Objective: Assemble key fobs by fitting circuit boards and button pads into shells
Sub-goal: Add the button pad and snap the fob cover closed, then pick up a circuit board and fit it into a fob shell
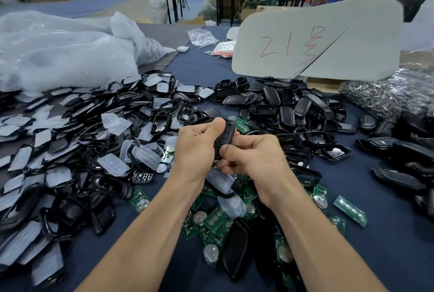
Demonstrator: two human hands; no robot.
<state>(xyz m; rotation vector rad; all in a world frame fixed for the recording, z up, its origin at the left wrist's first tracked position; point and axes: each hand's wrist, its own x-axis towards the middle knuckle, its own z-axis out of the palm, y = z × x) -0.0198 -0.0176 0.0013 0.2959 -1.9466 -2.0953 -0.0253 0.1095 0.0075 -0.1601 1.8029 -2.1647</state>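
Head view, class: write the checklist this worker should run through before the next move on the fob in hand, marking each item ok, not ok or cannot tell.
1. Black shell held securely: ok, left hand and right hand both grip it.
2. Circuit board seated inside it: cannot tell, the hands cover it.
3. Button pad fitted: cannot tell.
4. Spare circuit boards close by: ok, lying below the wrists.
5. Spare button pads close by: ok, piled left of the hands.
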